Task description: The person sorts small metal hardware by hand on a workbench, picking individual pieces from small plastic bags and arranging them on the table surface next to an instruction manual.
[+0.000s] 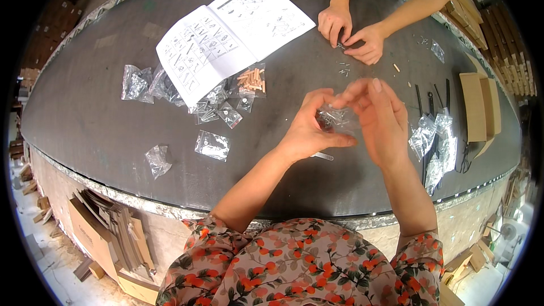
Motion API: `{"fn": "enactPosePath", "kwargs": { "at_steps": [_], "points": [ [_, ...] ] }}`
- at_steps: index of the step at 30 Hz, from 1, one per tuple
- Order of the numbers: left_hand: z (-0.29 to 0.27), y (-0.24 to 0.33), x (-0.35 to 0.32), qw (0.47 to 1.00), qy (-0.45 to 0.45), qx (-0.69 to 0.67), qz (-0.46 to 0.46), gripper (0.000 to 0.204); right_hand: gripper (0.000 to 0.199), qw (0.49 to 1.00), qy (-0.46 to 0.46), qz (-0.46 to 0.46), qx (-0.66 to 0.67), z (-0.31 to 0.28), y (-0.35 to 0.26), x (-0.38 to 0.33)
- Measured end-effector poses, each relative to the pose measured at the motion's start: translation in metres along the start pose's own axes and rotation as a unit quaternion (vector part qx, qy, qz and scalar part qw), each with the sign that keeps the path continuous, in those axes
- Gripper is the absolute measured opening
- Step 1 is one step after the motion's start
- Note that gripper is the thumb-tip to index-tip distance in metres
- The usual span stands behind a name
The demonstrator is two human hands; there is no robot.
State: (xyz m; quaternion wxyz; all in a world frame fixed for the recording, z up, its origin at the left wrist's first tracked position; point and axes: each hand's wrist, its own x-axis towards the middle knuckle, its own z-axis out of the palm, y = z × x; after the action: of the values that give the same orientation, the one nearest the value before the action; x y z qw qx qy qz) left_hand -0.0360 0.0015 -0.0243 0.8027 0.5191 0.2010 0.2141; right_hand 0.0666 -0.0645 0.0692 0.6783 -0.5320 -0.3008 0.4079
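Note:
Above the dark tabletop, my left hand (pixel 309 127) curls its fingers and thumb around a small clear plastic bag (pixel 338 118) with small metal hardware in it. My right hand (pixel 381 116) is raised against the bag's right side. Its fingers are stretched toward the top of the bag and slightly smeared by motion, so whether they pinch it is unclear. Beneath my left wrist a small flat metal piece (pixel 323 156) lies on the table. Across from me, another person's hands (pixel 351 37) finger small dark parts, with several little screws (pixel 344 70) near them.
An open instruction booklet (pixel 232 37) lies at the far left, over bags of hardware (pixel 139 84). Wooden dowels (pixel 252 79) fill another bag. Two clear bags (pixel 213 145) lie nearer me. On the right are wrapped dark rods (pixel 433 141) and an open cardboard box (pixel 473 107).

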Motion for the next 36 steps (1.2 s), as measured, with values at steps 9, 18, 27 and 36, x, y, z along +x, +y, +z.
{"fn": "enactPosePath", "kwargs": {
  "at_steps": [9,18,27,36],
  "points": [
    [0.001,0.006,0.000,0.999,0.005,0.003,-0.036,0.063,0.034,0.996,-0.075,-0.015,-0.046,-0.003,-0.003,-0.005],
    [-0.021,0.005,-0.009,0.999,0.025,0.044,-0.010,0.057,0.014,0.901,0.084,-0.013,-0.425,-0.093,0.039,0.023],
    [-0.034,0.001,-0.017,0.997,0.006,0.070,0.011,0.055,0.012,0.841,-0.001,0.005,-0.541,-0.116,0.125,0.010],
    [-0.033,0.006,-0.019,0.995,-0.049,0.075,0.034,0.057,0.009,0.961,-0.075,0.214,-0.159,-0.048,0.041,0.027]
  ]
}}
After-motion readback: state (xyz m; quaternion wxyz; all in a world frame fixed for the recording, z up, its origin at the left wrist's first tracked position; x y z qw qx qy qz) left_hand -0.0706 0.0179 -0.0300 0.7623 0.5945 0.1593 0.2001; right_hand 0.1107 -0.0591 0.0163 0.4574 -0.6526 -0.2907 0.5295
